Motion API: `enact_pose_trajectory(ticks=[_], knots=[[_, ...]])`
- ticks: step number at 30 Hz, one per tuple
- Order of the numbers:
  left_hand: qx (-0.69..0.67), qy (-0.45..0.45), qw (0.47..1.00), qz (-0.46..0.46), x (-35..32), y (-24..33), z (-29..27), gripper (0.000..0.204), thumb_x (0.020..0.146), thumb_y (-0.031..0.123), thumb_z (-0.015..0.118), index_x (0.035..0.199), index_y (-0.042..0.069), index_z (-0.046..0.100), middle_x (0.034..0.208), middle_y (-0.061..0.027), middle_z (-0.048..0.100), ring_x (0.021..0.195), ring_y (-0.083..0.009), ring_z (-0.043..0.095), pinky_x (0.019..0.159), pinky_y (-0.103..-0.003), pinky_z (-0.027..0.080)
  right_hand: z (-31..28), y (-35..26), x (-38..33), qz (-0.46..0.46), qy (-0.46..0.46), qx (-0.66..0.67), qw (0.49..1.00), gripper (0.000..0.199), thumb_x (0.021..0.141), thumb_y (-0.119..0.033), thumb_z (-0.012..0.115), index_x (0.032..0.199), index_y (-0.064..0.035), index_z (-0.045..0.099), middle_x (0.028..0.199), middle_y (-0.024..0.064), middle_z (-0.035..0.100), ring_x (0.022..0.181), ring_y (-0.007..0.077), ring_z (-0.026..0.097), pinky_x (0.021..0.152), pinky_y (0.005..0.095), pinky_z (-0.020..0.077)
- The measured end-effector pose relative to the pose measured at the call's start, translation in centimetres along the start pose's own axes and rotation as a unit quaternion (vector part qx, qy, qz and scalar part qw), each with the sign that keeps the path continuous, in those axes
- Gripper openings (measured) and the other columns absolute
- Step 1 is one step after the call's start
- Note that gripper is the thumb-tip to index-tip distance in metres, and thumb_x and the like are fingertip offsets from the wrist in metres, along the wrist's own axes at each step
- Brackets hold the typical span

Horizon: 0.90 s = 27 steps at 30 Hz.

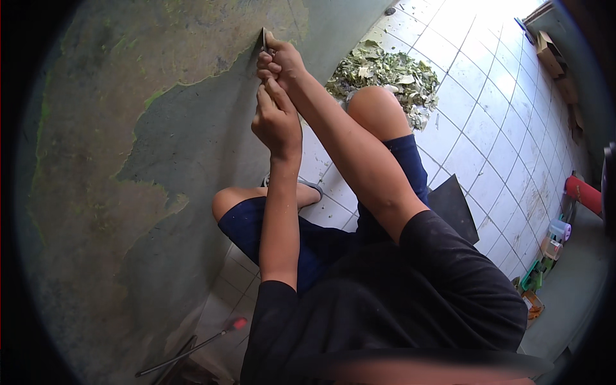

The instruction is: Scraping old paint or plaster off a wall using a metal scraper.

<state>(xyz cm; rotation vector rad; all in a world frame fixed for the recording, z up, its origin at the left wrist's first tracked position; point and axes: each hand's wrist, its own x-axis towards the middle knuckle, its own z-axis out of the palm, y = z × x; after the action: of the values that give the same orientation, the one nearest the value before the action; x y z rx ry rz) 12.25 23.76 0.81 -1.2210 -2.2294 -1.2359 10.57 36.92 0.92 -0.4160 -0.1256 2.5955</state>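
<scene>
Head view: your right hand (281, 61) pinches thin scraper (264, 38), fingers pressed together; scraper is at wall (186, 138), near ragged paint edge (186, 84). Your left hand (278, 125) just below, touching, fingers curled; what they hold, cannot tell. Pale green flake pile (391, 77) at floor's wall-side edge. Wide stretch of white tiled floor (471, 151) from pile toward red cylinder (582, 194), near right edge.

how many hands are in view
2: the right hand, holding a thin-bladed tool at the wall, and the left hand, closed just below it in the picture. No others show.
</scene>
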Motion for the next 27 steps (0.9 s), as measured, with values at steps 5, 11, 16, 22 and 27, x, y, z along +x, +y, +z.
enact_pose_trajectory(ticks=[5, 11, 16, 22, 27], knots=[[-0.001, 0.012, 0.999, -0.030, -3.0, 0.4, -1.2, 0.026, 0.107, 0.021, 0.054, 0.103, 0.001, 0.070, 0.089, -0.0247, 0.072, 0.079, -0.0460, 0.069, 0.061, -0.051, 0.053, -1.5, 2.7, -1.5, 0.033, 0.003, -0.060, 0.998, 0.036, 0.110, -0.041, 0.048, 0.085, -0.0149, 0.053, 0.055, -0.0003, 0.045, 0.036, 0.0092, 0.026, 0.034, 0.0259, 0.0227], [0.005, -0.005, 1.000, 0.025, 0.5, 0.1, -0.1, 0.028, 0.108, 0.023, 0.054, 0.098, 0.002, 0.069, 0.084, -0.0246, 0.071, 0.078, -0.0468, 0.068, 0.060, -0.051, 0.052, 0.5, 0.3, 0.2, -0.058, 0.046, -0.023, 0.997, 0.042, 0.110, -0.043, 0.046, 0.082, -0.0123, 0.050, 0.057, -0.0011, 0.046, 0.037, 0.0098, 0.025, 0.036, 0.0261, 0.0226], [0.013, 0.023, 1.000, -0.007, -1.9, 0.4, 0.1, 0.025, 0.107, 0.021, 0.055, 0.103, 0.003, 0.070, 0.085, -0.0219, 0.073, 0.076, -0.0456, 0.069, 0.061, -0.051, 0.054, -1.1, 1.3, -0.7, 0.000, -0.019, -0.060, 0.998, 0.043, 0.110, -0.043, 0.046, 0.081, -0.0127, 0.051, 0.055, -0.0018, 0.046, 0.036, 0.0086, 0.026, 0.035, 0.0254, 0.0230], [-0.006, 0.020, 1.000, 0.000, -0.1, 1.2, 0.6, 0.025, 0.108, 0.020, 0.054, 0.105, 0.001, 0.070, 0.087, -0.0234, 0.072, 0.077, -0.0466, 0.068, 0.063, -0.052, 0.053, 0.2, -0.7, -0.1, -0.031, 0.026, -0.031, 0.999, 0.046, 0.109, -0.046, 0.049, 0.077, -0.0124, 0.049, 0.054, -0.0019, 0.043, 0.036, 0.0087, 0.026, 0.035, 0.0255, 0.0221], [-0.017, 0.026, 0.999, -0.026, -2.4, 0.8, -0.5, 0.028, 0.108, 0.023, 0.054, 0.106, 0.000, 0.070, 0.089, -0.0248, 0.072, 0.077, -0.0473, 0.068, 0.062, -0.052, 0.053, -0.6, 1.9, -1.7, 0.031, -0.011, -0.079, 0.996, 0.041, 0.109, -0.044, 0.050, 0.082, -0.0128, 0.052, 0.054, -0.0012, 0.044, 0.036, 0.0085, 0.026, 0.034, 0.0255, 0.0211]])
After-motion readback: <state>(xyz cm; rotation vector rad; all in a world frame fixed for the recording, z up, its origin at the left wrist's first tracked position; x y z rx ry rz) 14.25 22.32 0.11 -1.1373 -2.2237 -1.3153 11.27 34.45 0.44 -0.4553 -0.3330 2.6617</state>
